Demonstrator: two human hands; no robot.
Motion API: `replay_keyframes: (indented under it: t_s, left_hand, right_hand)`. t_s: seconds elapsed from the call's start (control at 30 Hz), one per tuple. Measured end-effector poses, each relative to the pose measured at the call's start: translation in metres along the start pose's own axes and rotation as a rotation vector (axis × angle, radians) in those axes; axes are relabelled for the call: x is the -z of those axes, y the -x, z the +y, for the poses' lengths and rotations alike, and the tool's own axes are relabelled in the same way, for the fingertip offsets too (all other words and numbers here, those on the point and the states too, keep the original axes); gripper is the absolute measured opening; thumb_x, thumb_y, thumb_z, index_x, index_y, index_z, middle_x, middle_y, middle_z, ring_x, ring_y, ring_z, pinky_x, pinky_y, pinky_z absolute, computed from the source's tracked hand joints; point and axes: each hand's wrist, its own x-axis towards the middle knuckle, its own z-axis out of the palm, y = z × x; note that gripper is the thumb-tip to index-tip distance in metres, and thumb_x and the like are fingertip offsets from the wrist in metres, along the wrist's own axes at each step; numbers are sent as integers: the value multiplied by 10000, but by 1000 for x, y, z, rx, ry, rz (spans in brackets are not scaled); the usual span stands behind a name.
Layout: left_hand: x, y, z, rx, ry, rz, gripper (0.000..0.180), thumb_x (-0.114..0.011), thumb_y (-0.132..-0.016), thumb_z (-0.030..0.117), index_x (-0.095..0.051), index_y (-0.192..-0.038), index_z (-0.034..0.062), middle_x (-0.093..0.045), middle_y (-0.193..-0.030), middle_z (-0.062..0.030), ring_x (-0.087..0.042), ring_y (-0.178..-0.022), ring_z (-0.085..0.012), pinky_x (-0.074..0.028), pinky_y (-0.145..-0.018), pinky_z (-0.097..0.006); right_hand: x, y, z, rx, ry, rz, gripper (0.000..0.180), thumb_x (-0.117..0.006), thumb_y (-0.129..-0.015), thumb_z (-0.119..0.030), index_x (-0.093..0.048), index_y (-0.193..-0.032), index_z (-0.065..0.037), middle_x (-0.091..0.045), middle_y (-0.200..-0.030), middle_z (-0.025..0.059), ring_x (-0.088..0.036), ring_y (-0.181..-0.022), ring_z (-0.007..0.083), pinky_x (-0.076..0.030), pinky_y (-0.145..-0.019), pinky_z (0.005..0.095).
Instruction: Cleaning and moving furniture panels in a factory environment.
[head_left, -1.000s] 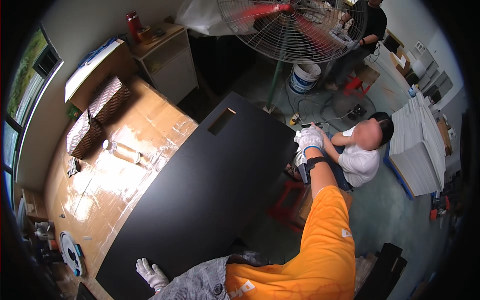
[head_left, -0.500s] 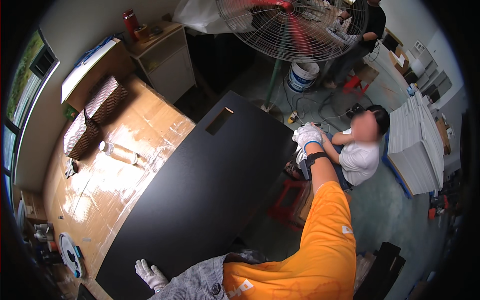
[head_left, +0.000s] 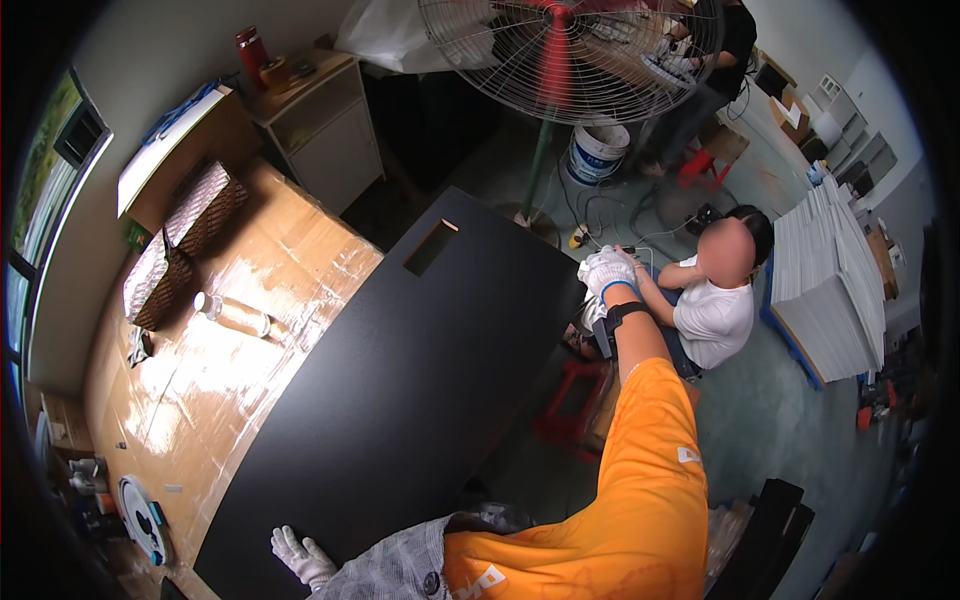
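A large black panel [head_left: 400, 400] with a rectangular cut-out [head_left: 431, 247] lies across a cardboard-covered table [head_left: 230, 380]. My right hand [head_left: 605, 272], in a white glove, grips the panel's far right edge at the end of my orange-sleeved arm. My left hand [head_left: 300, 556], also in a white glove, rests on the panel's near corner with its fingers spread over the edge. A seated person in a white shirt [head_left: 712, 315] is just beyond my right hand, by the panel's corner.
A clear bottle [head_left: 232, 315] lies on the cardboard table beside two woven baskets [head_left: 180, 245]. A big floor fan [head_left: 560, 60], a white bucket [head_left: 595, 155], a red stool [head_left: 570, 400] and a stack of white sheets [head_left: 830, 280] stand around. Another person works at the far back.
The view has shifted slightly. Both of my hands keep their hold on the black panel, and the seated person has leaned a little.
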Motion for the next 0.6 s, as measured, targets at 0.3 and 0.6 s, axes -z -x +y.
replay_keyframes:
  t_s: [0.3, 0.6]
  left_hand:
    - [-9, -7, 14, -31, 35, -6, 536, -364, -987, 370, -378, -1416, 49, -324, -1478, -186, -272, -1370, -381, -182, -1135, -512]
    - [-59, -16, -9, -224, 88, 185, 500, -418, -981, 336, -430, -1387, 45, -379, -1442, -211, -355, -1320, -416, -265, -1089, -533]
  right_hand:
    - [5, 11, 16, -119, -38, 1, 402, -622, -849, -351, -622, -1229, -219, -516, -1344, 58, -499, -1240, 297, -474, -939, 503]
    - [10, 19, 67, -128, -127, -90, 581, -669, -796, -469, -584, -1261, -130, -489, -1382, 92, -515, -1222, 337, -463, -964, 521]
